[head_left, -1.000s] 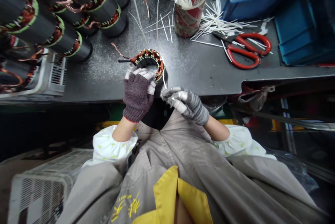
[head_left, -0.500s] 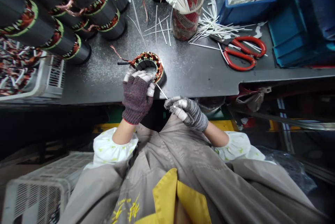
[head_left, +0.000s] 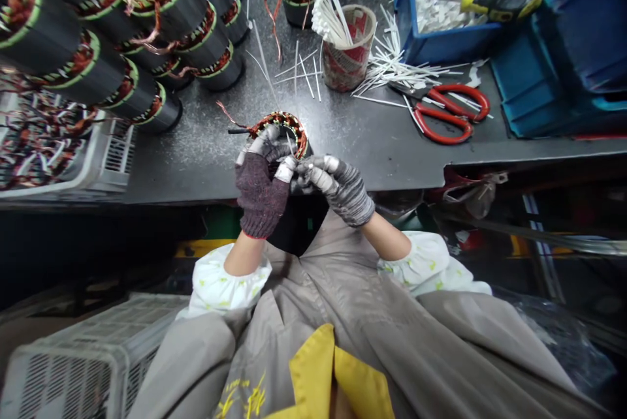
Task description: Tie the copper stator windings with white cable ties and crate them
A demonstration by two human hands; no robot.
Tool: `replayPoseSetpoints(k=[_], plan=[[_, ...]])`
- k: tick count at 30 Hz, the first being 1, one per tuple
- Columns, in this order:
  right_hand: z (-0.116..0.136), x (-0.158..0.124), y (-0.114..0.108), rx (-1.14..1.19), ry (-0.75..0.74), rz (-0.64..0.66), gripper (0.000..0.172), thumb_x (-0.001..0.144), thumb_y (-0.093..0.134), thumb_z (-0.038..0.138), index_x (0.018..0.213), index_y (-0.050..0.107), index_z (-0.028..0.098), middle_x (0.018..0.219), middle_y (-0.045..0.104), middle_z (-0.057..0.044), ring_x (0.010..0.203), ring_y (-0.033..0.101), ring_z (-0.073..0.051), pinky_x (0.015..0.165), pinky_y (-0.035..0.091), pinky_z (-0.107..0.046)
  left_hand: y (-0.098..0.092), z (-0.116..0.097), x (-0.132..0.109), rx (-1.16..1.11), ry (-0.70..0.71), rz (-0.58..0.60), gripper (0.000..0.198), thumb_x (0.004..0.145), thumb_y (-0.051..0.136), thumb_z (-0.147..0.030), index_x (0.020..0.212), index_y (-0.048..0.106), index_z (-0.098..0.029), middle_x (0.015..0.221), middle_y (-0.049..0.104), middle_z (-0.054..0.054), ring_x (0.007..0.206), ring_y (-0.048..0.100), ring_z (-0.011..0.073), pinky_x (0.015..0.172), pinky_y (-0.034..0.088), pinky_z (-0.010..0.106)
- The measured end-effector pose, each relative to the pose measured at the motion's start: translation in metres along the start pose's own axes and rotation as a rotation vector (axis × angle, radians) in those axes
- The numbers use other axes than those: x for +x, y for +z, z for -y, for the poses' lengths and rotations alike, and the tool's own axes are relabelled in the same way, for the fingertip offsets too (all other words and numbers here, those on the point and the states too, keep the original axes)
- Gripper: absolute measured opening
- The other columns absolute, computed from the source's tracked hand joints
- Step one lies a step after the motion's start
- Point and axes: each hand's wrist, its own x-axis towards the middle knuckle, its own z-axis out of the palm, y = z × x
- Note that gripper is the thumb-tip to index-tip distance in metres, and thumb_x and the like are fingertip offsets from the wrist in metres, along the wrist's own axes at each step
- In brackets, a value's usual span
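Note:
A copper-wound motor stator (head_left: 280, 126) with green-edged windings and a dark core sits at the bench edge, with loose copper leads trailing to its left. My left hand (head_left: 259, 187), in a dark knit glove with white fingertips, grips its near rim. My right hand (head_left: 336, 187), in a grey striped glove, pinches a thin white cable tie (head_left: 291, 143). The tie's tip reaches into the windings. Both hands touch at the fingers and hide the stator's near side.
Several stacked stators (head_left: 147, 27) stand at the upper left, above a white crate (head_left: 115, 158) of wound coils. A red-handled pair of scissors (head_left: 445, 115), a printed cup (head_left: 349, 47) of cable ties and a blue bin (head_left: 441, 27) sit on the dark bench (head_left: 377, 158).
My right hand has moved up and left, bringing the white tie from below the stator into its windings. The left hand stays on the rim, and the view has tilted slightly.

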Motion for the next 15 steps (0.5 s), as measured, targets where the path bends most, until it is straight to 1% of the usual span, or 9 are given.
replayPoseSetpoints(k=[2, 3, 5, 6, 7, 9, 12, 15], plan=[[0.006, 0.004, 0.002, 0.106, 0.18, -0.042, 0.046, 0.087, 0.076, 0.069, 0.1, 0.075, 0.024, 0.083, 0.075, -0.001, 0.07, 0.072, -0.017, 0.064, 0.064, -0.031, 0.003, -0.002, 0.002, 0.033, 0.02, -0.062, 0.028, 0.106, 0.055, -0.037, 0.128, 0.068, -0.027, 0.126, 0.077, 0.005, 0.124, 0.069, 0.0229, 0.117, 0.047, 0.046], [0.009, 0.005, 0.002, 0.145, 0.243, -0.046, 0.047, 0.083, 0.08, 0.068, 0.098, 0.073, 0.024, 0.079, 0.073, 0.001, 0.063, 0.07, -0.015, 0.057, 0.061, -0.028, 0.003, -0.002, 0.003, 0.041, 0.04, -0.069, 0.025, 0.105, 0.056, -0.037, 0.12, 0.071, -0.026, 0.119, 0.079, 0.005, 0.119, 0.071, 0.0233, 0.114, 0.048, 0.046], [0.017, 0.007, 0.002, 0.169, 0.299, -0.042, 0.047, 0.077, 0.086, 0.065, 0.093, 0.071, 0.024, 0.074, 0.071, 0.003, 0.056, 0.065, -0.013, 0.052, 0.057, -0.026, 0.003, -0.002, 0.004, 0.066, 0.08, -0.07, 0.023, 0.103, 0.057, -0.037, 0.111, 0.075, -0.025, 0.111, 0.081, 0.004, 0.114, 0.071, 0.0243, 0.111, 0.047, 0.046], [0.02, 0.008, 0.002, 0.153, 0.301, -0.037, 0.045, 0.077, 0.087, 0.064, 0.091, 0.071, 0.024, 0.073, 0.07, 0.003, 0.055, 0.064, -0.012, 0.052, 0.056, -0.025, 0.003, -0.001, 0.004, 0.088, 0.093, -0.068, 0.024, 0.102, 0.056, -0.036, 0.111, 0.076, -0.025, 0.111, 0.081, 0.004, 0.114, 0.071, 0.0248, 0.111, 0.046, 0.046], [0.021, 0.009, 0.003, 0.121, 0.288, -0.034, 0.044, 0.077, 0.086, 0.063, 0.09, 0.072, 0.024, 0.072, 0.07, 0.003, 0.056, 0.063, -0.012, 0.052, 0.056, -0.026, 0.002, -0.001, 0.004, 0.113, 0.104, -0.066, 0.025, 0.101, 0.056, -0.035, 0.112, 0.076, -0.026, 0.111, 0.081, 0.004, 0.115, 0.071, 0.0254, 0.111, 0.045, 0.046], [0.021, 0.012, 0.003, 0.025, 0.216, -0.035, 0.041, 0.081, 0.083, 0.062, 0.09, 0.073, 0.023, 0.075, 0.072, 0.002, 0.059, 0.064, -0.013, 0.057, 0.058, -0.028, 0.0, -0.001, 0.004, 0.152, 0.138, -0.059, 0.027, 0.099, 0.057, -0.033, 0.115, 0.077, -0.026, 0.111, 0.081, 0.005, 0.116, 0.07, 0.0263, 0.11, 0.044, 0.047], [0.013, 0.019, 0.0, -0.146, 0.059, -0.035, 0.042, 0.086, 0.077, 0.064, 0.089, 0.075, 0.022, 0.082, 0.076, -0.002, 0.07, 0.069, -0.017, 0.069, 0.061, -0.033, -0.004, -0.003, 0.002, 0.172, 0.204, -0.028, 0.03, 0.097, 0.058, -0.032, 0.12, 0.077, -0.027, 0.112, 0.081, 0.005, 0.116, 0.069, 0.0271, 0.109, 0.043, 0.048], [0.007, 0.027, -0.009, -0.359, -0.055, 0.025, 0.044, 0.094, 0.068, 0.064, 0.094, 0.078, 0.021, 0.09, 0.079, -0.006, 0.083, 0.072, -0.022, 0.081, 0.061, -0.037, -0.01, -0.003, 0.001, 0.157, 0.238, 0.003, 0.032, 0.099, 0.058, -0.032, 0.124, 0.076, -0.026, 0.117, 0.081, 0.005, 0.118, 0.069, 0.0269, 0.111, 0.043, 0.048]])
